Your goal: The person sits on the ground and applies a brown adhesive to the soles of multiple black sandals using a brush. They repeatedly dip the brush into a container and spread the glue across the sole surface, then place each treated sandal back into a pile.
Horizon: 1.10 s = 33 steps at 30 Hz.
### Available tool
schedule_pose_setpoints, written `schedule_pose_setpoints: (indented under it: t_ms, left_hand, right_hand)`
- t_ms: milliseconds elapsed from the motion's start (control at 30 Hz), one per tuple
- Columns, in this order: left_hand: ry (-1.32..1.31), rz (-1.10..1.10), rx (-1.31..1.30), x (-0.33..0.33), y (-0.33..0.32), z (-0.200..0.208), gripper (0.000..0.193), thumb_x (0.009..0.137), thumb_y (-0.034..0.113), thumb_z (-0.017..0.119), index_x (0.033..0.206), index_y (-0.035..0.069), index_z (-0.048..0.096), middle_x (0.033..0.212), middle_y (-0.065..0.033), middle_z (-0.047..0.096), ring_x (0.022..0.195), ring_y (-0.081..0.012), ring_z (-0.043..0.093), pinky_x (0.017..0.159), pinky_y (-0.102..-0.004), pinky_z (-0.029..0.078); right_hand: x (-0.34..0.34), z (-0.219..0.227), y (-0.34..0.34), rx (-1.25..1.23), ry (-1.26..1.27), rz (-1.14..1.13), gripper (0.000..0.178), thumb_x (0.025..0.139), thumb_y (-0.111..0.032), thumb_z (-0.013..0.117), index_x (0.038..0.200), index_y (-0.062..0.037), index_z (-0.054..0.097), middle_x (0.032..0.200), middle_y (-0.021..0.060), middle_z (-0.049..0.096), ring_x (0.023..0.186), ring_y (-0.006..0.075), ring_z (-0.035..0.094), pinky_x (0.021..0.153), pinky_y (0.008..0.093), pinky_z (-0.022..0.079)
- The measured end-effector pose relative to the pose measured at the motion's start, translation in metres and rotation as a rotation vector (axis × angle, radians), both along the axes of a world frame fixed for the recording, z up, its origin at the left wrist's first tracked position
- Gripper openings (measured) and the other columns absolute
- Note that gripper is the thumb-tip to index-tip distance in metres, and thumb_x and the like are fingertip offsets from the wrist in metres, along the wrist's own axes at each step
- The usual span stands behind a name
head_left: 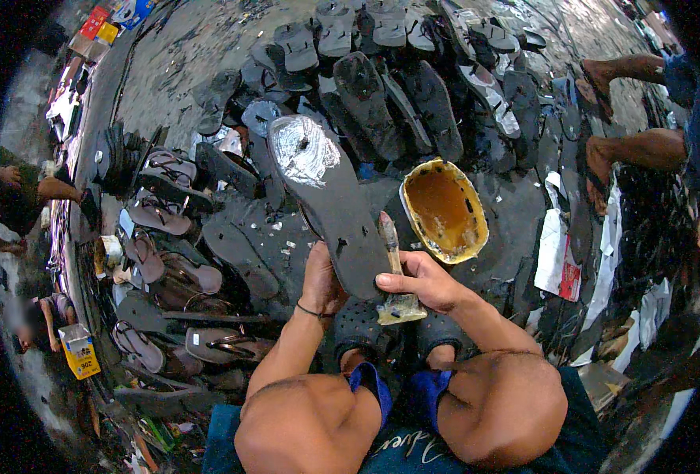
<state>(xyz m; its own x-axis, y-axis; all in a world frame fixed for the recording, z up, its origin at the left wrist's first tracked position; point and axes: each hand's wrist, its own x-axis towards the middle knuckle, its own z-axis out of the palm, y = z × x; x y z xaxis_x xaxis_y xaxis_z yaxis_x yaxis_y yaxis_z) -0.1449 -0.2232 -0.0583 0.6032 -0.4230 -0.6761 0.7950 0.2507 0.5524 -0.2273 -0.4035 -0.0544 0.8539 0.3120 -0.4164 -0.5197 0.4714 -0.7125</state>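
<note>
Sole up, a dark grey flip-flop is held out in front of my knees. A shiny whitish, wet-looking patch covers its far end. My left hand is closed around its near left side, the fingers partly hidden beneath it. Closed on a brush, my right hand is close by the near right edge of the sole. The brush's handle points away from me, and its broad yellowish bristle end hangs nearest me. Right of the flip-flop stands an open tub with amber-brown liquid in it and a crusted yellow rim.
Many dark flip-flop soles lie piled ahead, and strapped sandals are heaped at left. White scraps lie on the right. A yellow box stands at far left. Another person's legs show at upper right; more people sit at left.
</note>
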Motion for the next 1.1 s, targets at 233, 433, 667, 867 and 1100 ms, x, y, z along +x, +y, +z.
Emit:
schedule_pose_setpoints:
  t_ms: [233,433,667,867,1100]
  left_hand:
    - [0.172,0.379,-0.608,0.001,0.005,-0.001,0.061,0.098,0.048,0.050,0.139,0.003,0.051,0.128,-0.0132,0.063,0.114,-0.0279,0.062,0.098,-0.0426,0.051]
    - [-0.242,0.157,-0.520,0.033,-0.012,0.006,0.081,0.094,0.069,0.046,0.137,0.001,0.050,0.124,-0.0162,0.064,0.104,-0.0278,0.066,0.093,-0.0409,0.055]
    - [-0.259,0.223,-0.338,0.052,-0.007,0.005,0.077,0.089,0.075,0.049,0.122,0.006,0.061,0.110,-0.0098,0.068,0.091,-0.0193,0.068,0.079,-0.0316,0.058]
    - [-0.143,0.302,-0.387,0.058,-0.008,-0.005,0.074,0.090,0.071,0.051,0.118,0.004,0.063,0.097,-0.0109,0.070,0.081,-0.0199,0.068,0.075,-0.0315,0.059]
    - [-0.210,0.210,-0.356,0.044,-0.016,-0.013,0.075,0.091,0.072,0.050,0.120,0.003,0.060,0.105,-0.0115,0.068,0.096,-0.0204,0.069,0.081,-0.0329,0.059]
  right_hand:
    - [0.001,0.002,-0.004,-0.015,-0.015,0.039,0.037,0.095,-0.024,0.071,0.121,0.0008,0.064,0.111,0.0037,0.070,0.097,0.0133,0.065,0.089,0.0317,0.052]
    - [0.002,-0.001,0.007,-0.127,-0.003,0.147,0.033,0.095,-0.027,0.070,0.118,-0.0030,0.066,0.104,0.0030,0.070,0.092,0.0126,0.064,0.085,0.0322,0.053]
    - [0.033,0.041,-0.011,-0.561,-0.339,-0.547,0.022,0.092,-0.016,0.073,0.107,-0.0020,0.065,0.092,0.0051,0.072,0.079,0.0137,0.068,0.074,0.0307,0.056]
    - [0.033,0.052,0.031,-0.748,-0.642,-0.335,0.017,0.090,-0.016,0.075,0.097,-0.0023,0.070,0.096,0.0090,0.072,0.090,0.0173,0.068,0.080,0.0311,0.053]
    - [0.054,0.039,0.023,-0.844,-0.584,-0.521,0.016,0.090,-0.017,0.074,0.098,-0.0034,0.070,0.091,0.0081,0.071,0.092,0.0165,0.067,0.084,0.0322,0.051]
